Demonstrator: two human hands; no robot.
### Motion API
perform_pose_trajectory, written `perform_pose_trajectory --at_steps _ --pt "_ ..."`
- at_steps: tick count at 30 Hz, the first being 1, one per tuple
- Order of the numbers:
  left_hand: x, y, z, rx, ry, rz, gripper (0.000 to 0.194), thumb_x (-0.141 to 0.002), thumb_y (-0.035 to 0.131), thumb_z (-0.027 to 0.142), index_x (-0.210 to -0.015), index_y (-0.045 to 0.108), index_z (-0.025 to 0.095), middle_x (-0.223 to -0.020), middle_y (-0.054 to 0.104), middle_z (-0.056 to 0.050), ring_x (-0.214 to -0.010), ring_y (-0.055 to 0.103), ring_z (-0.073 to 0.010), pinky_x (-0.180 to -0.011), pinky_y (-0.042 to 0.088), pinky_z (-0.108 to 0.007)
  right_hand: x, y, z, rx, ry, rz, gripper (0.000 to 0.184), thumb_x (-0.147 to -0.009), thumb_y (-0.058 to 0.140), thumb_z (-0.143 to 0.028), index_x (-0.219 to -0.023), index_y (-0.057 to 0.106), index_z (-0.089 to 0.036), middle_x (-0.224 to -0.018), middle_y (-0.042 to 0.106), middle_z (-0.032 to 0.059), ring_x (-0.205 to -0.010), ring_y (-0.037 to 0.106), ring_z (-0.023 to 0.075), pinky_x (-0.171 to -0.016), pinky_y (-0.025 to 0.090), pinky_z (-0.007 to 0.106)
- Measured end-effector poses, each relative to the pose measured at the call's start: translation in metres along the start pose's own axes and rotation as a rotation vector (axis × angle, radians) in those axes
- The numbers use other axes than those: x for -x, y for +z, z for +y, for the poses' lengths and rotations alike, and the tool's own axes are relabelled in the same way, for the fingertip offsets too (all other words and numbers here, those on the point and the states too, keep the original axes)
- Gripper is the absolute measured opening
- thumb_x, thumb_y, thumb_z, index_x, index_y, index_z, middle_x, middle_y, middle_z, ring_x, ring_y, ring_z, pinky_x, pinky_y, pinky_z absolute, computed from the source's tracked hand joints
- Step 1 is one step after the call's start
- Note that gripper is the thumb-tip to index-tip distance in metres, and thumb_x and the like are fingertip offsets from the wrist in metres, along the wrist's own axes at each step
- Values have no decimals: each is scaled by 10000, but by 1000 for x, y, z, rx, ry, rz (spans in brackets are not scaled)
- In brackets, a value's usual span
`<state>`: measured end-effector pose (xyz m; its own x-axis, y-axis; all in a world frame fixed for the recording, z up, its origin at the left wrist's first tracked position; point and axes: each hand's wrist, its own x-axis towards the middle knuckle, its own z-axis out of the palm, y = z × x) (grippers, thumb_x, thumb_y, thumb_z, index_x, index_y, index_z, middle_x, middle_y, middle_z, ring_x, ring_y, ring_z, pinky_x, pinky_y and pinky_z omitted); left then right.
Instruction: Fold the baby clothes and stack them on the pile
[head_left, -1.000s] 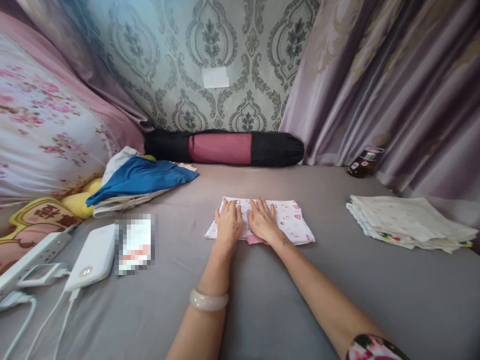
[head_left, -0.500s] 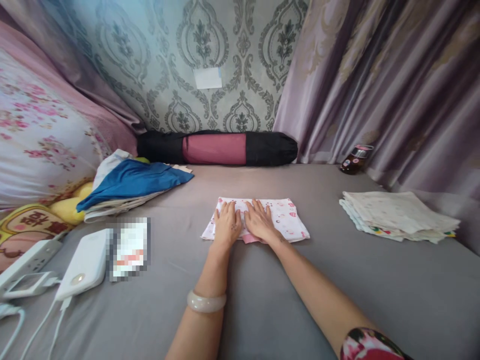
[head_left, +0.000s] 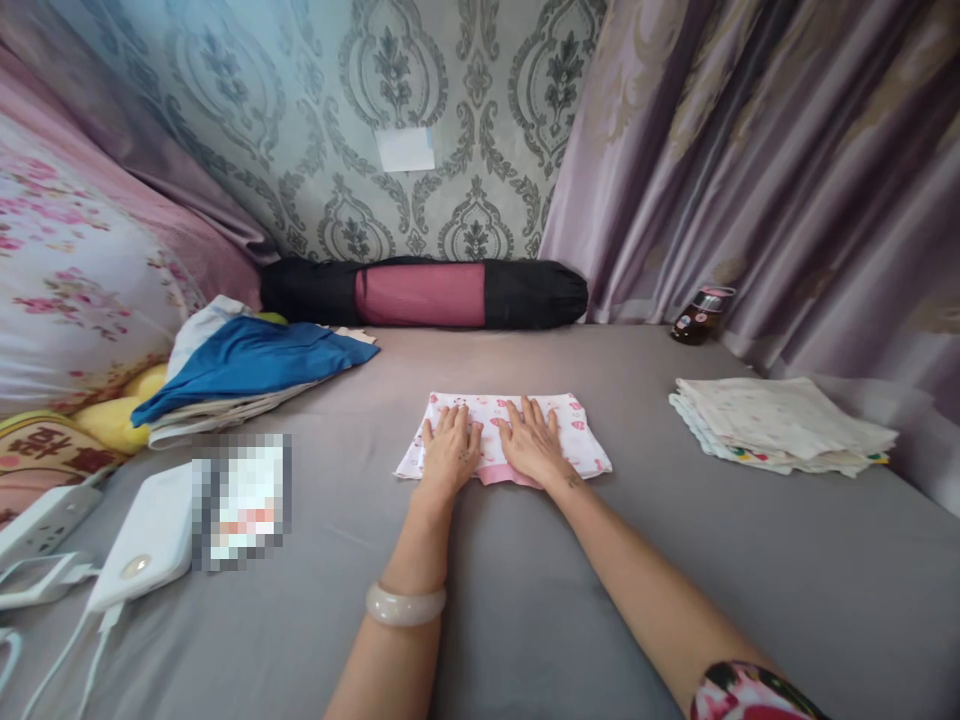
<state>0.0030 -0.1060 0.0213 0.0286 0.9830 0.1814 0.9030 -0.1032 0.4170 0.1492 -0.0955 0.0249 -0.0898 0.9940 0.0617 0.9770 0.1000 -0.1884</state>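
Note:
A folded white cloth garment [head_left: 487, 425] with pink and red prints lies flat on the grey bed sheet [head_left: 540, 600]. A pink edge shows at its near side, between my wrists. My left hand [head_left: 452, 447] rests palm down on its left half, fingers stretched out. On the right half, my right hand [head_left: 531, 440] lies flat too, its fingers spread and pointing away from me. Both palms touch the fabric and hide part of its print. A pale bangle [head_left: 406, 605] circles my left forearm.
To the right lies a stack of folded pale cloths [head_left: 780, 425], with a dark bottle [head_left: 699, 315] behind it. Blue and pale clothes [head_left: 262, 360] are piled at the left, near a white power bank [head_left: 146, 535] and power strip [head_left: 49, 522]. A long black-and-pink bag [head_left: 420, 293] lies along the wall.
My right hand has slid a little right over the cloth, widening the gap between my hands and showing more of the pink edge. The whole view has shifted slightly.

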Motion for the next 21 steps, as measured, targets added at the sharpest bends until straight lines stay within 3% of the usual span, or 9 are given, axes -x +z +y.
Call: perform_pose_trajectory --at_steps 9,15,21 --pt "3 -1 -4 -17 56 -57 544 -927 448 440 -1411 404 197 -1494 391 -144 -1412 297 -289 -1142 139 -587 -1 -11 11 -71 -21 -105 552 -973 274 -366 -1465 361 -130 -1551 260 164 -1437 195 271 -1147 106 458" --pt "4 -5 -4 -58 68 -115 601 -913 455 498 -1420 392 180 -1511 360 -149 -1425 265 -295 -1139 139 -594 2 -17 34 56 104 22 554 -987 236 -386 -1457 377 -128 -1544 262 185 -1436 169 315 -1135 48 528" --pt "3 -7 -3 -67 57 -138 575 -913 454 496 -1405 401 204 -1511 362 -146 -1424 267 -293 -1138 129 -592 2 -14 41 69 183 -15 588 -987 205 -453 -1473 350 -158 -1550 249 177 -1438 135 346 -1105 135 562"
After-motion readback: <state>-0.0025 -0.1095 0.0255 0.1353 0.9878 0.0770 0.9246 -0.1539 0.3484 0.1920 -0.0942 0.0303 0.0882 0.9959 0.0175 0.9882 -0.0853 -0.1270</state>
